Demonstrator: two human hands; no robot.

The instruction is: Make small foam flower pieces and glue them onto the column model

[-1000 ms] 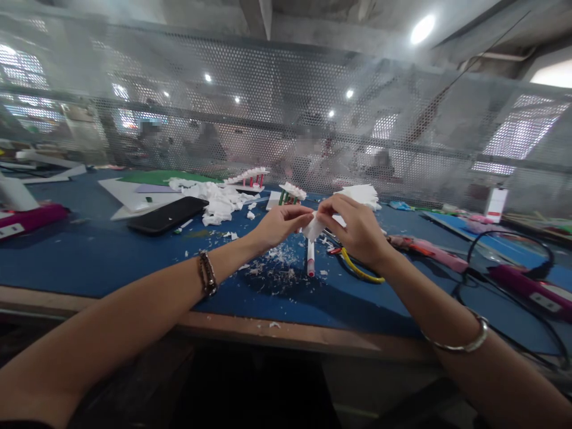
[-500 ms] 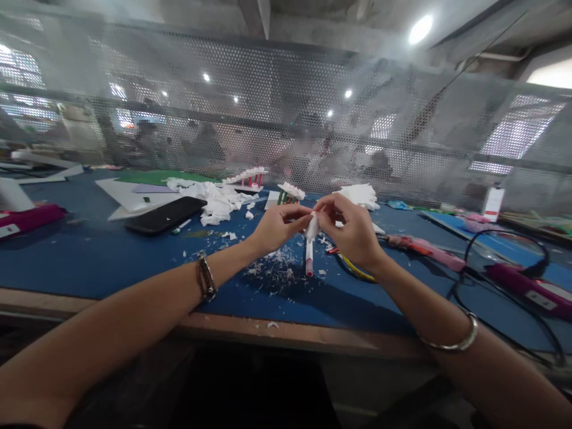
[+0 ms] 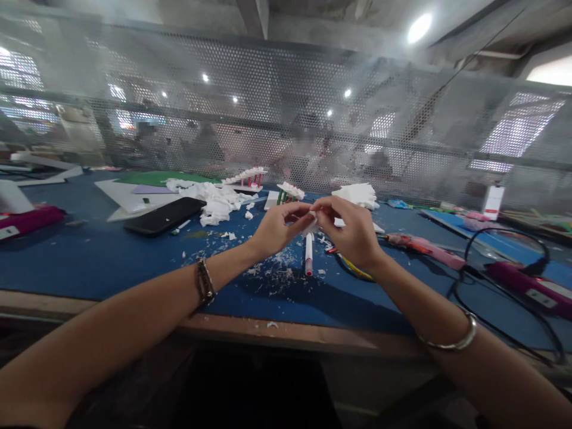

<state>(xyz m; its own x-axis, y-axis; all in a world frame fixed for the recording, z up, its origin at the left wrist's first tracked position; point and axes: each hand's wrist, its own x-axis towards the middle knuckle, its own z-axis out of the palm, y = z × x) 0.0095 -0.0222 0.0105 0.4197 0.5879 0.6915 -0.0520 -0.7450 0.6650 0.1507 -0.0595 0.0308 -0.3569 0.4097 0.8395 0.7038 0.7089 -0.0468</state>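
My left hand (image 3: 277, 225) and my right hand (image 3: 350, 229) meet above the blue table (image 3: 89, 256), fingertips pinched together on a small white foam piece (image 3: 311, 223). Most of that piece is hidden by my fingers. Below them a white marker with a red tip (image 3: 308, 254) lies on the table among white foam crumbs (image 3: 281, 268). Yellow-handled pliers (image 3: 353, 267) lie just under my right wrist.
A black phone (image 3: 164, 216) and a heap of white foam scraps (image 3: 214, 201) lie to the left. Small foam models (image 3: 290, 192) and a foam stack (image 3: 357, 193) stand behind. A pink glue gun (image 3: 424, 250), a magenta tool (image 3: 527, 283) and black cable (image 3: 500, 286) lie right. A perforated screen (image 3: 286, 119) backs the table.
The white piece showed as a larger flap between my hands a second ago; now my fingers have closed over it and both hands sit slightly higher and closer together.
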